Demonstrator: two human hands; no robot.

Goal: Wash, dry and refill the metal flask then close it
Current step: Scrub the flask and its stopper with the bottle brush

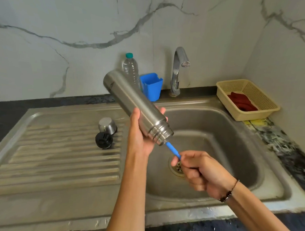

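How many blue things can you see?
2: a blue cup on the counter beside the tap, and a blue brush handle poking out of the flask, held by the right hand.

No readable text, label or number appears on anything.

left hand (140, 132) grips the flask (131, 103); right hand (200, 171) pinches a blue handle (172, 150).

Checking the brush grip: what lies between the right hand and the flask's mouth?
In the head view, only the blue brush handle spans from the right hand into the metal flask, above the sink.
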